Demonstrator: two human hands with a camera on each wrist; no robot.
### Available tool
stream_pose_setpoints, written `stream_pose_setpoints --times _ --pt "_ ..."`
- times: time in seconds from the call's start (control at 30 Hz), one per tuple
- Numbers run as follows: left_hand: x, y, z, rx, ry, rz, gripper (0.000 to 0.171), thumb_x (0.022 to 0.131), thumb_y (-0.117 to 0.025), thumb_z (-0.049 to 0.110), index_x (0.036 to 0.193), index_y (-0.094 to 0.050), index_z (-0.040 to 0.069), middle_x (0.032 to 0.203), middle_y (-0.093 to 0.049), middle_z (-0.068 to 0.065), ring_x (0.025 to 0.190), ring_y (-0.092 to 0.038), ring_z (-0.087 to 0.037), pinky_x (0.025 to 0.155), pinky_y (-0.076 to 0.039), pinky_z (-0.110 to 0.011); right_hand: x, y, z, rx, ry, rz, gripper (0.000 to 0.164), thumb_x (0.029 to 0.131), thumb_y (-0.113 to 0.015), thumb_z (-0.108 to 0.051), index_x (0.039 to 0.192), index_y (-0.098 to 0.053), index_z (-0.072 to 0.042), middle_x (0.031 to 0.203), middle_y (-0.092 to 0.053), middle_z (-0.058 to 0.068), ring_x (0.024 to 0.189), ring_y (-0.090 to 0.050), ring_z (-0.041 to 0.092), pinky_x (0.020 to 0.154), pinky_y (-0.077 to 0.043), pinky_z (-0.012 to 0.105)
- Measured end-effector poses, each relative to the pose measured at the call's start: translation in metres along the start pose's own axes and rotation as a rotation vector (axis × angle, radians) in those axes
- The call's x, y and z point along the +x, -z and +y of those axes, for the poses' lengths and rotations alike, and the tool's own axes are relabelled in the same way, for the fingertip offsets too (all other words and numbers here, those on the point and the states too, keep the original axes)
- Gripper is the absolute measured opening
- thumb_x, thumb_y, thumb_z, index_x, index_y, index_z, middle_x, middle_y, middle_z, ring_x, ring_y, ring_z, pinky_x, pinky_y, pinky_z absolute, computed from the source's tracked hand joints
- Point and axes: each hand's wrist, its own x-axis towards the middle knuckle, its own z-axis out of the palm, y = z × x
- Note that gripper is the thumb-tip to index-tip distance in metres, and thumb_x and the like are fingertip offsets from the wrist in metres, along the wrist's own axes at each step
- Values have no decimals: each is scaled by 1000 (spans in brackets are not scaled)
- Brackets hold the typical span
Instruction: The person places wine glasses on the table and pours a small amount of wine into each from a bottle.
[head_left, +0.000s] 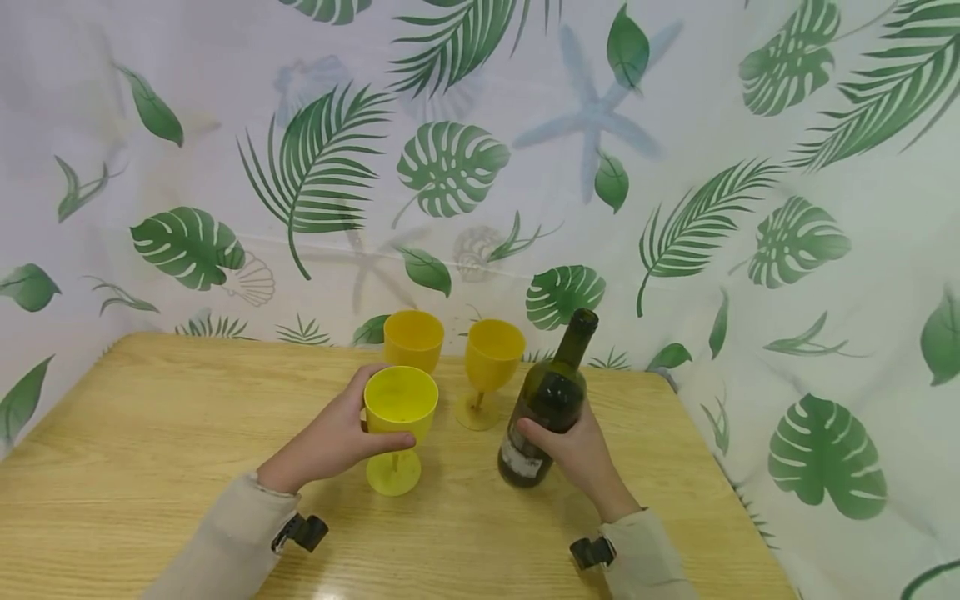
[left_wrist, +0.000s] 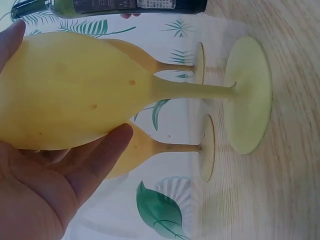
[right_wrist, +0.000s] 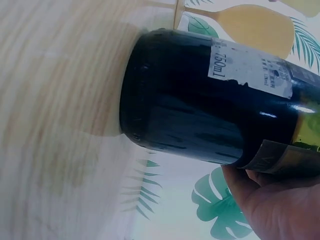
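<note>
In the head view my left hand [head_left: 341, 437] holds a yellow goblet [head_left: 401, 400] by its bowl, the thumb across the near side and the fingers round the left. In the left wrist view the goblet's round foot [left_wrist: 248, 95] is at the tabletop; whether it touches is unclear. My right hand [head_left: 577, 446] grips a dark green wine bottle [head_left: 555, 392] round its body, with its neck leaning a little to the right. A torn white label [right_wrist: 250, 67] shows on the bottle in the right wrist view. Most right-hand fingers are hidden behind the glass.
Two more goblets stand behind, an orange-yellow goblet [head_left: 414, 337] partly hidden by the held one and another goblet [head_left: 493, 354] between it and the bottle. Beneath them is a wooden table [head_left: 187, 400]. A leaf-printed cloth [head_left: 480, 242] hangs along the table's back edge and right side.
</note>
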Motion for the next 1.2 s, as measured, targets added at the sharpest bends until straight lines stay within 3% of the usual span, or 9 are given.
stream_pose_setpoints --times 0.43,0.7,1.2 --pt "1 -4 -2 5 0 -9 104 87 -86 34 162 -15 22 146 -50 -7 129 -56 -28 109 -48 -53 -11 -8 -3 -5 -11 8 89 86 -86 -31 156 -32 -20 150 -49 12 137 -50 35 112 -40 60" --pt "1 -4 -1 15 -30 -28 92 88 -85 34 156 -25 19 142 -51 -6 126 -56 -27 106 -50 -53 -14 -7 -7 3 12 -8 84 87 -85 -29 154 -35 -19 146 -52 12 132 -53 33 109 -44 58" --pt "1 -1 4 79 13 33 95 84 -89 35 155 -28 17 143 -53 -7 128 -56 -28 105 -51 -52 -17 -8 -8 -55 -5 -3 81 87 -85 -31 151 -38 -15 145 -55 12 132 -55 32 109 -45 57"
